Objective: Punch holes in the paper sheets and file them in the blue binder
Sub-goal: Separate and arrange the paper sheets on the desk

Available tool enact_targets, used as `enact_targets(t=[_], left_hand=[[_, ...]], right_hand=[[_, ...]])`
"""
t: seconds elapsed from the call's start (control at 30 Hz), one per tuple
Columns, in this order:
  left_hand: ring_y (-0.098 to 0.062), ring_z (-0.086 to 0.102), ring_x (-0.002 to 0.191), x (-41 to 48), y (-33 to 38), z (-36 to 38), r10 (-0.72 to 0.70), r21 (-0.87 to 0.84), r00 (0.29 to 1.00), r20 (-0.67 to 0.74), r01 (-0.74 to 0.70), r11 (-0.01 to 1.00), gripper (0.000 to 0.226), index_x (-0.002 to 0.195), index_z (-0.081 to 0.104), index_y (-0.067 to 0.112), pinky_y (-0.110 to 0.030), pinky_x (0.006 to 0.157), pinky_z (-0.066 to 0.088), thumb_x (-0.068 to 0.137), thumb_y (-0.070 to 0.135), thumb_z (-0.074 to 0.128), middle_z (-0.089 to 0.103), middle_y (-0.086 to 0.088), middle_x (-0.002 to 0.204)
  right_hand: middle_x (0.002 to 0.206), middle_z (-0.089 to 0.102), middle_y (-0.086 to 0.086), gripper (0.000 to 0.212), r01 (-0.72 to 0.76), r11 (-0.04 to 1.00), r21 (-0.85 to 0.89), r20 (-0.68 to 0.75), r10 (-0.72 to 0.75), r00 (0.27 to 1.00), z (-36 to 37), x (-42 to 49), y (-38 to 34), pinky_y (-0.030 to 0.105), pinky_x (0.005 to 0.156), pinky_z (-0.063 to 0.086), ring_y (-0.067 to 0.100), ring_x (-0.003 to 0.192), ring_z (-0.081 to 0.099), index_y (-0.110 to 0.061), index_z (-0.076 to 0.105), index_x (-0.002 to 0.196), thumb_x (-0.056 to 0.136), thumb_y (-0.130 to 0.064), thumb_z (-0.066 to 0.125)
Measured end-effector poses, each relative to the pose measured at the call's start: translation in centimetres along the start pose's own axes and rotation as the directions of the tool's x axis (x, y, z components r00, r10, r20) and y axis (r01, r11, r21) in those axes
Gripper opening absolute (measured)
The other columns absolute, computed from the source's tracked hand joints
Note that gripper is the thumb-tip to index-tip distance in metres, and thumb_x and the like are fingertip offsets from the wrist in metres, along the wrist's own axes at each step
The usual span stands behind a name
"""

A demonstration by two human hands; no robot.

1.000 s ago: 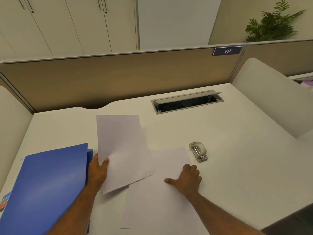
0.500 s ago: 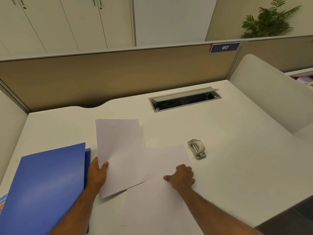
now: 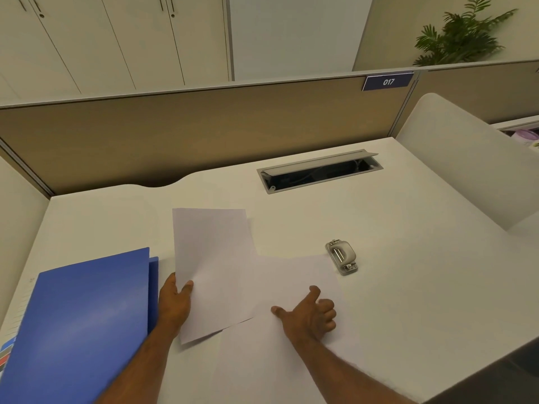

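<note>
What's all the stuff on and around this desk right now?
paper sheets: at least two, white, overlapping at desk centre
blue binder: one, near left, closed
hole punch: one, silver-grey, right of the sheets
cable hatch: one, grey, lid open, far side of desk
desk: one, white
number plate: one, dark blue, reads 017, on the partition
plant: one, green, far right
cabinets: cream, behind the partition
left hand: gripping the upper sheet's edge
right hand: on the lower sheet, fingers curled
</note>
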State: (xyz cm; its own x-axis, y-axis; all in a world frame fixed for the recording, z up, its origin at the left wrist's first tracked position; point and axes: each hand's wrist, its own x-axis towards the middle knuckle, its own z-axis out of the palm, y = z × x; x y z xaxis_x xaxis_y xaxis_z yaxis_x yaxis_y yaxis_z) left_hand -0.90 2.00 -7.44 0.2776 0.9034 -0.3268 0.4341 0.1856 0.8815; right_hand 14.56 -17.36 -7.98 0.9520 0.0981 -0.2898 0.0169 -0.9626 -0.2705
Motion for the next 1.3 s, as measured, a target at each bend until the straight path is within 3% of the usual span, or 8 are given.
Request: enact_targets(t=[0.37,0.5,0.6,0.7,0.9,1.07,1.3], left_hand=[[-0.038,0.051,0.120,0.3,-0.1,0.1,-0.001,0.010,1.000,0.010,0.001,1.000,0.045,0.139,0.039,0.006,-0.052,0.103,0.041,0.097,0.019,0.048,0.052,-0.018,0.134],[-0.039,0.051,0.120,0.3,-0.3,0.0,-0.009,0.018,1.000,0.008,0.009,1.000,0.045,0.139,0.039,0.006,-0.053,0.102,0.042,0.097,0.019,0.048,0.052,-0.018,0.134],[-0.039,0.050,0.120,0.3,-0.4,0.0,-0.012,0.018,1.000,0.002,0.012,1.000,0.045,0.138,0.039,0.005,-0.052,0.103,0.042,0.096,0.018,0.049,0.052,-0.018,0.135],[-0.038,0.049,0.122,0.3,-0.5,-0.2,-0.006,0.018,1.000,-0.006,0.006,1.000,0.045,0.138,0.039,0.003,-0.049,0.103,0.041,0.096,0.016,0.049,0.051,-0.018,0.136],[-0.037,0.040,0.133,0.4,-0.8,-0.2,-0.030,0.026,1.000,-0.007,0.030,0.999,0.055,0.145,0.030,0.004,-0.049,0.111,0.034,0.096,0.021,0.050,0.040,-0.017,0.147],[-0.036,0.048,0.125,0.5,-0.3,-0.6,0.004,-0.023,1.000,-0.009,-0.004,1.000,0.048,0.141,0.037,0.006,-0.048,0.106,0.039,0.096,0.018,0.049,0.048,-0.017,0.140],[-0.035,0.057,0.113,1.4,3.3,-3.5,0.179,-0.086,0.980,-0.092,-0.187,0.979,0.037,0.132,0.048,0.006,-0.045,0.097,0.046,0.096,0.011,0.049,0.058,-0.017,0.127]], right_hand=[[0.121,0.047,0.013,0.114,-0.054,0.996,0.065,0.077,0.048,0.996,-0.3,0.8,-0.9,0.036,0.089,0.038,0.026,0.108,0.048,-0.026,0.020,0.139,0.051,-0.056,0.086],[0.125,0.052,0.011,0.106,-0.057,0.988,0.142,0.128,0.039,0.991,-0.3,0.8,-1.2,0.039,0.093,0.036,0.027,0.117,0.048,-0.023,0.024,0.140,0.057,-0.046,0.087],[0.128,0.050,0.005,0.087,0.005,0.984,0.178,0.112,-0.025,0.993,-0.2,0.8,-0.5,0.039,0.094,0.035,0.025,0.121,0.044,-0.026,0.038,0.133,0.062,-0.050,0.083],[0.127,0.049,0.002,0.076,0.066,0.982,0.176,-0.003,-0.066,0.998,-0.6,1.1,1.1,0.040,0.094,0.035,0.023,0.120,0.043,-0.026,0.045,0.128,0.067,-0.059,0.075],[0.121,0.044,0.000,0.095,0.127,0.991,-0.032,-0.016,-0.127,0.992,-1.1,1.0,2.9,0.036,0.085,0.036,0.021,0.113,0.042,-0.025,0.044,0.125,0.050,-0.077,0.070],[0.126,0.040,-0.001,0.095,0.168,0.986,0.000,-0.044,-0.168,0.985,-0.6,0.5,3.2,0.037,0.089,0.034,0.021,0.117,0.039,-0.028,0.041,0.134,0.056,-0.075,0.069],[0.128,0.039,-0.001,0.095,0.164,0.987,-0.004,-0.027,-0.164,0.986,-0.6,0.5,3.4,0.036,0.091,0.033,0.020,0.118,0.038,-0.029,0.039,0.136,0.058,-0.074,0.069]])
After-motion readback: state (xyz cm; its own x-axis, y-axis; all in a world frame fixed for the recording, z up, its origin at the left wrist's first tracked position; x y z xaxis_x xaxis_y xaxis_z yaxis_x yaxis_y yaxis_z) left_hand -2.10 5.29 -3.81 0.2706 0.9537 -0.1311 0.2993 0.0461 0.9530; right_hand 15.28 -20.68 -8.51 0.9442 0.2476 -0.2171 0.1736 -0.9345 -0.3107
